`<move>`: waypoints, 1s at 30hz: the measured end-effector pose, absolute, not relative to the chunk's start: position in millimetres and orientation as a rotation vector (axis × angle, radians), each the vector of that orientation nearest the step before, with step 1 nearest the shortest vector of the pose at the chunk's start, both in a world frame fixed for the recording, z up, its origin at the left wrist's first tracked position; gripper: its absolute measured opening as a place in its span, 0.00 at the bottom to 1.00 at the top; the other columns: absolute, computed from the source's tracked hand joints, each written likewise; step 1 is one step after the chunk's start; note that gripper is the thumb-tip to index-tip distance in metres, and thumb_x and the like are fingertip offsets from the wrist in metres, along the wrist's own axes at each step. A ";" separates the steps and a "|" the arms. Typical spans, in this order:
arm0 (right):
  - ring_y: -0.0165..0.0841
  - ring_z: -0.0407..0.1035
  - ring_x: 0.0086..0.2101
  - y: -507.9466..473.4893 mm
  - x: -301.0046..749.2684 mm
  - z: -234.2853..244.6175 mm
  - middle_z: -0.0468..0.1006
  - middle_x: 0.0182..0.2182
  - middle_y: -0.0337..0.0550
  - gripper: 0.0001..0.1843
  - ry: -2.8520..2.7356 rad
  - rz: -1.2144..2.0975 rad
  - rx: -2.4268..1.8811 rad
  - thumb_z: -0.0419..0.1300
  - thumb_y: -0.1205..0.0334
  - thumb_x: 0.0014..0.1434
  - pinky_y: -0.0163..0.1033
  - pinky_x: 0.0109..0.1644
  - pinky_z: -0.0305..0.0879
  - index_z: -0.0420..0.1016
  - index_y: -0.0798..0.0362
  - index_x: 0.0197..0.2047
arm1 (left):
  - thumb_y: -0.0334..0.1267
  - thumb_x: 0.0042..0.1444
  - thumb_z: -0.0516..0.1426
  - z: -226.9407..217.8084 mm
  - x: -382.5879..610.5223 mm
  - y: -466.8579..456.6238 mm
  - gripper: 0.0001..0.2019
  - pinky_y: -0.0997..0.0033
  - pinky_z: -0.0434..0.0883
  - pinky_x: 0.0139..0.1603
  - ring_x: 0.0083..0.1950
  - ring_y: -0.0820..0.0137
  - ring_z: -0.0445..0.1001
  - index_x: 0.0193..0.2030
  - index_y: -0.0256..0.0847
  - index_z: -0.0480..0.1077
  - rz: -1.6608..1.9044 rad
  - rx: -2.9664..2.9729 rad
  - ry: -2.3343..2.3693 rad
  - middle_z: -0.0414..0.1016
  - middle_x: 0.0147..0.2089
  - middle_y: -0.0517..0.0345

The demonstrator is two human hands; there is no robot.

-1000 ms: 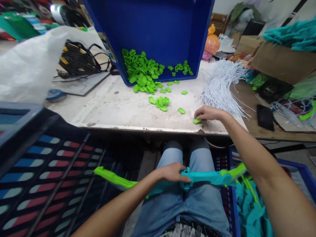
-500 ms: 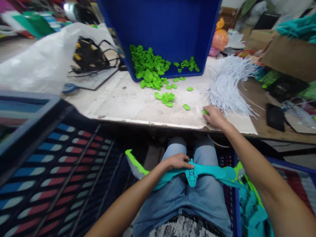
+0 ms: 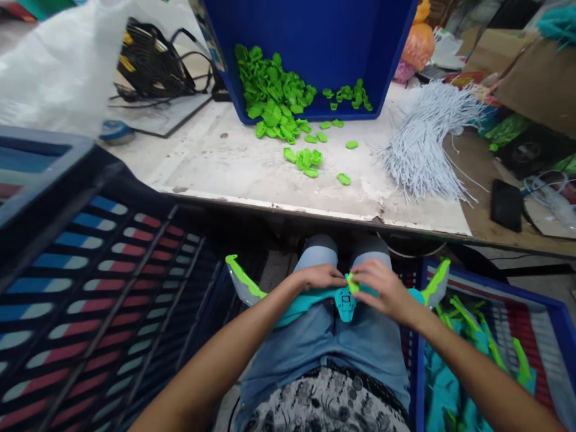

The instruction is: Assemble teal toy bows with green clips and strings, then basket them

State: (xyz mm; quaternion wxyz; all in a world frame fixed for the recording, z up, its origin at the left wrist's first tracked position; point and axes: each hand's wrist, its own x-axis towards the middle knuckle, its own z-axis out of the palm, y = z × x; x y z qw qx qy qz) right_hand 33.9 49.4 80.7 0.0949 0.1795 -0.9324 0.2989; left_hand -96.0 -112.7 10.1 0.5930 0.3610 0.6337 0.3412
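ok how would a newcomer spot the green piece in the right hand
Find the blue jeans, with a long turquoise part across them. Near that part's middle, the right hand holds a small green piece. Unlike the loose ones on the table, it is held.

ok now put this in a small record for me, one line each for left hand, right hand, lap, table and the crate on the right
left hand: on the turquoise part, near its middle
right hand: fingers around a small green piece, held at the turquoise part
lap: turquoise part lying across it, green-and-grey ends sticking out both sides
table: blue bin, green pieces inside and spilling out; white strands to the right
right crate: turquoise and green parts
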 end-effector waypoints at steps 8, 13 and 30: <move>0.40 0.65 0.44 21.7 76.7 24.6 0.75 0.43 0.50 0.10 -2.662 1.003 0.383 0.57 0.61 0.63 0.48 0.47 0.66 0.73 0.53 0.46 | 0.67 0.47 0.52 3.0 -91.6 -112.2 0.30 0.73 0.53 0.28 0.27 0.74 0.52 0.27 0.36 0.67 0.826 0.840 1.458 0.55 0.23 0.65; 0.42 0.64 0.47 15.9 76.2 21.8 0.77 0.43 0.45 0.09 -2.708 1.020 0.192 0.61 0.59 0.60 0.51 0.49 0.61 0.74 0.49 0.45 | 0.67 0.47 0.52 7.4 -93.4 -116.2 0.30 0.74 0.57 0.32 0.31 0.72 0.58 0.32 0.35 0.69 0.847 0.914 1.400 0.62 0.28 0.62; 0.47 0.63 0.54 11.1 44.7 45.4 0.69 0.57 0.51 0.46 -3.326 1.101 -0.558 0.73 0.56 0.42 0.51 0.56 0.54 0.60 0.51 0.62 | 0.51 0.44 0.60 9.7 -80.8 -117.3 0.22 0.73 0.62 0.35 0.34 0.67 0.67 0.37 0.32 0.72 0.880 0.872 1.554 0.71 0.32 0.59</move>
